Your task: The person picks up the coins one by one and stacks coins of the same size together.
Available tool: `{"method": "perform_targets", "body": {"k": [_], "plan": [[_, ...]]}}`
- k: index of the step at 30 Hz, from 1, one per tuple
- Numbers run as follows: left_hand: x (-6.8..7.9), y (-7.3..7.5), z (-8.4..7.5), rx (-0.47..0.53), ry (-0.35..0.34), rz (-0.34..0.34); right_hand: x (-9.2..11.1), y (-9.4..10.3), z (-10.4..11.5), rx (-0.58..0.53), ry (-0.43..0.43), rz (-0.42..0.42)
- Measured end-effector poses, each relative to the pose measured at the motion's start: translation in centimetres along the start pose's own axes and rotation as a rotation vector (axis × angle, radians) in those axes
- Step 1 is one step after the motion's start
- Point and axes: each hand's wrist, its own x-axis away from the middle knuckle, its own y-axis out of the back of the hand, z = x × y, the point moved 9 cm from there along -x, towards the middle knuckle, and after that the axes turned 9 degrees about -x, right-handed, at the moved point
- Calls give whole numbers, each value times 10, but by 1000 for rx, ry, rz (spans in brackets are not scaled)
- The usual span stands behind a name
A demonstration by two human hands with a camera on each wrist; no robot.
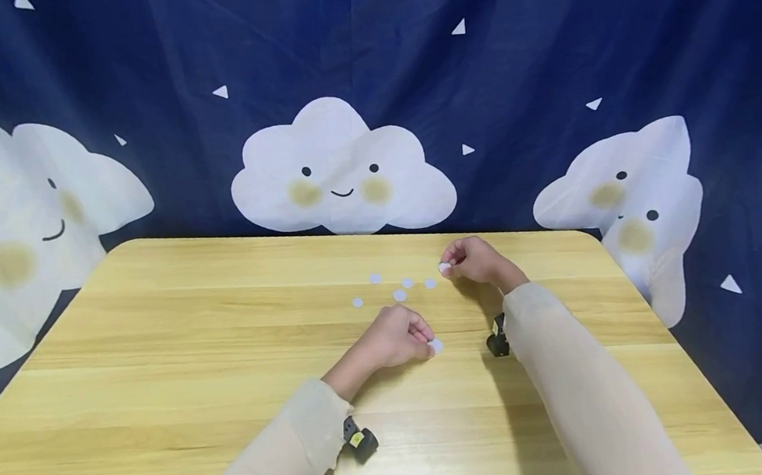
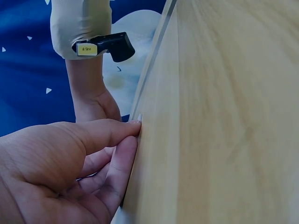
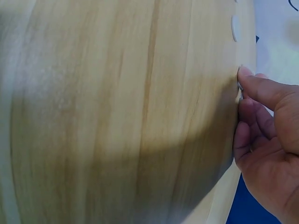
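My left hand [image 1: 395, 338] pinches a small white disc [image 1: 437, 346] between thumb and forefinger, low over the table's middle. In the left wrist view the disc [image 2: 139, 117] shows edge-on at the thumb tip. Farther back and to the right, my right hand [image 1: 477, 259] holds another white disc [image 1: 444, 268] at its fingertips. Its thumb and forefinger meet close to the wood in the right wrist view. Between and beyond the hands, several flat white discs [image 1: 399, 296] lie scattered on the table, the nearest one [image 1: 430, 283] just left of the right hand.
The wooden table [image 1: 158, 388] has rounded far corners. Behind its far edge hangs a dark blue curtain [image 1: 398, 16] printed with white clouds and triangles. Small black cameras [image 1: 362, 442] sit at both wrists, by the pale sleeves [image 1: 580, 371].
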Motion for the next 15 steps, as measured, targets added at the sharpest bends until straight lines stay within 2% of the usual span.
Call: {"method": "perform_targets", "body": {"k": [9, 15], "plan": [[-1, 0, 1, 5, -11, -6, 0, -1, 9, 24, 58, -22], [-1, 0, 1, 7, -17, -10, 4, -1, 15, 27, 112, -6]]}}
